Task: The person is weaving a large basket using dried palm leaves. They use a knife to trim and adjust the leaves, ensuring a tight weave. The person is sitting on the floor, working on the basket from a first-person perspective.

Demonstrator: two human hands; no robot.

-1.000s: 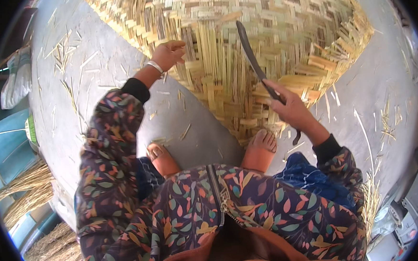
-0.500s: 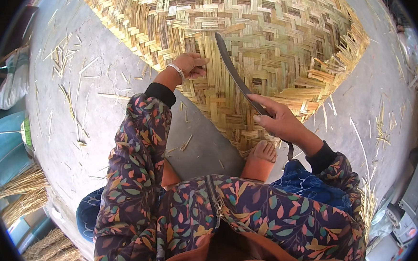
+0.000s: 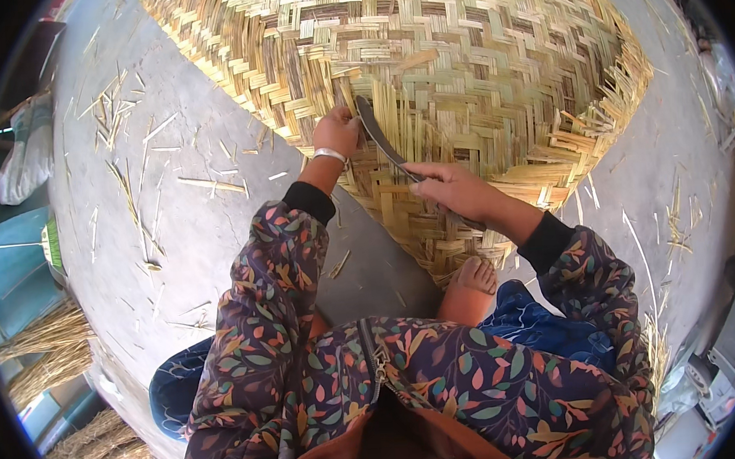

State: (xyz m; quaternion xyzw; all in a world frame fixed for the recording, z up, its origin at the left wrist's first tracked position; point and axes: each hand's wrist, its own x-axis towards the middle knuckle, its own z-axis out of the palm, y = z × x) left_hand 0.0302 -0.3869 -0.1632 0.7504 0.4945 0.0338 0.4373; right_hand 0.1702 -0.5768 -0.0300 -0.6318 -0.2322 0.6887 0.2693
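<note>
Over the mat, the right hand clamps the knife, apparently so its tip reaches strips near the left hand, whose hold I cannot tell.

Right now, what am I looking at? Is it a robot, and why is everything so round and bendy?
There's no robot here, just a person's two bare hands. The picture comes from a camera worn on the person's head, the left one of two, looking down. Its wide fisheye lens makes straight edges curve. The leafy jacket at the bottom is the person's own. A big woven mat lies on the grey floor, with loose strips scattered around. The right hand holds a curved, dark blade. The left hand is at the mat, close to the blade's tip; I can't tell whether it grips a strip.
</note>
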